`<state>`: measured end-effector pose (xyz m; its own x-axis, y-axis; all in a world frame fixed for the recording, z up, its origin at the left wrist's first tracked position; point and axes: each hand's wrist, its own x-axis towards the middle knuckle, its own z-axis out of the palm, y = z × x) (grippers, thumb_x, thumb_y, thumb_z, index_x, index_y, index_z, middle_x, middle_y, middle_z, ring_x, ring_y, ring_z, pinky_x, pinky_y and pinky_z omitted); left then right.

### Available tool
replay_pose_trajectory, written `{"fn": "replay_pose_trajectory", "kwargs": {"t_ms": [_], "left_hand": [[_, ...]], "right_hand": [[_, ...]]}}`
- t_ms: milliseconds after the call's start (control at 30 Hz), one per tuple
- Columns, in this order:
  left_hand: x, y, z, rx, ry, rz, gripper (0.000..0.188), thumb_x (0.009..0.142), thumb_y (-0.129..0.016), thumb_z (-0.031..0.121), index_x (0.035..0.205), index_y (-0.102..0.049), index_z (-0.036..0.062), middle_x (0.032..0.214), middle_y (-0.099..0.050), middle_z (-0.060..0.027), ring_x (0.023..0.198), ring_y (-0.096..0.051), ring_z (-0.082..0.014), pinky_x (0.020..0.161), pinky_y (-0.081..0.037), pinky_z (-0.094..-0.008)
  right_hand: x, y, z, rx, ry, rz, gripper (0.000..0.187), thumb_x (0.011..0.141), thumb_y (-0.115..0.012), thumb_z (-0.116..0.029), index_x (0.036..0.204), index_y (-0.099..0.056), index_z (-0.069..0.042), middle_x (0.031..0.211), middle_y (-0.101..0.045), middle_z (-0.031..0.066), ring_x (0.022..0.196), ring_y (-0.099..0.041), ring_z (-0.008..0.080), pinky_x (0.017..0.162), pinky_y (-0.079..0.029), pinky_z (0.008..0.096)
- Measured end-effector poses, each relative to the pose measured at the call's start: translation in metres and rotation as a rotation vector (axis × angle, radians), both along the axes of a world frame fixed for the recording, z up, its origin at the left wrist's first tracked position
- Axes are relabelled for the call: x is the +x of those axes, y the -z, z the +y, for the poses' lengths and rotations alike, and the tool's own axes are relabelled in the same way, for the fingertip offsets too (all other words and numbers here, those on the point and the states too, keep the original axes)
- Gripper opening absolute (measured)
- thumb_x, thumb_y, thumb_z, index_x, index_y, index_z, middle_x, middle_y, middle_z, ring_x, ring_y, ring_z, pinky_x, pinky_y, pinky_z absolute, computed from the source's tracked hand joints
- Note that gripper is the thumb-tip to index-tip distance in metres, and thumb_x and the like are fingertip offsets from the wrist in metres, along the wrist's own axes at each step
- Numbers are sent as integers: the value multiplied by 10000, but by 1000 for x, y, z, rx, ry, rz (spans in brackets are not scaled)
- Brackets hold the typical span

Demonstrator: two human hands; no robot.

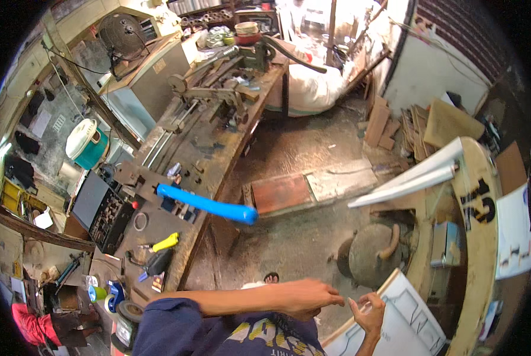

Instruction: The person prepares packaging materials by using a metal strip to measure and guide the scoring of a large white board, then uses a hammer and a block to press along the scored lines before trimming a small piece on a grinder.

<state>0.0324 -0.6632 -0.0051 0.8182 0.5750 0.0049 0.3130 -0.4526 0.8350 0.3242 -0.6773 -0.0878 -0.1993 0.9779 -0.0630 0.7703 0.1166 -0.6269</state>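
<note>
The left forearm (235,301) reached nearly level across the front of the torso, ending in a left grip (316,298) with its back upward and fingers bent toward the right. The right forearm (368,345) rose from below; the right grip (369,313) curled loosely, thumb apart from fingers, near the left fingertips.

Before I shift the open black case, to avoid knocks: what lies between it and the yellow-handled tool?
In the head view, a gray ring lies on the workbench between the black case and yellow-handled tool.
</note>
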Motion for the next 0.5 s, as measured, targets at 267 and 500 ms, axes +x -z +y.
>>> {"fn": "replay_pose_trajectory", "kwargs": {"t_ms": [267, 500], "left_hand": [[-217, -48, 140, 239, -957, -33, 428, 726, -654, 73, 1152, -618, 78, 925, -677, -73, 832, -663, -234, 814, -479, -380], [-261, 99, 127, -393, -952, 735, 529, 805, -735, 351, 1191, -592, 18, 1016, -683, -227, 964, -652, -429, 830, -527, -517]], "right_hand": [[-30, 162, 122, -492, -230, -143, 369, 791, -789, -348, 923, -741, -8, 830, -741, 180, 717, -725, 289, 699, -553, 391], [-7, 247, 359, -472, -640, -206, 350, 831, -734, -290, 974, -727, 30, 864, -740, 184, 828, -724, 248, 737, -540, 390]]}}
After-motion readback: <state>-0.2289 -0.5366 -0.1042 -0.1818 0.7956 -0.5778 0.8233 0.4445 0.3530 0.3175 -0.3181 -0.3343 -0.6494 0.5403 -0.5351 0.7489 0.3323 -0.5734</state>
